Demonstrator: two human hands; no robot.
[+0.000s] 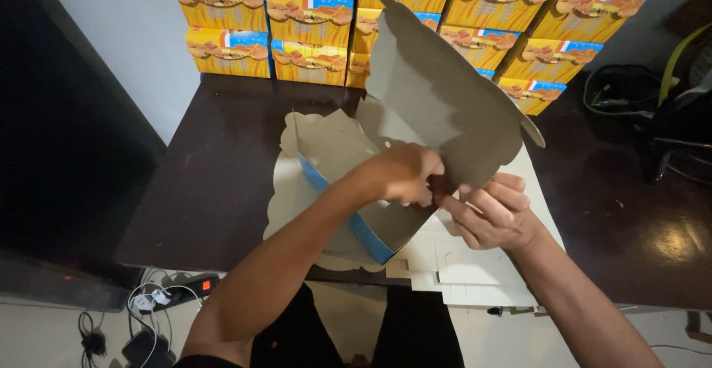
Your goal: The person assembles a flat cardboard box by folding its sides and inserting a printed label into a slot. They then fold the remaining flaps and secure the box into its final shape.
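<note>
Both hands meet at the half-folded cardboard box point(415, 116): left hand point(404, 175) fingers clamped inside its wall, right hand point(493, 216) pinching the tall flap's base.

We work at a dark wooden table point(222, 182), where a half-folded grey cardboard box point(415, 116) sits in the middle on a stack of flat white cardboard blanks point(475, 268). Behind it, stacked yellow printed boxes point(311, 19) line the wall. Our left hand point(404, 175) and right hand point(493, 212) meet at its front, and a black power strip point(189, 288) lies on the floor below left.
</note>
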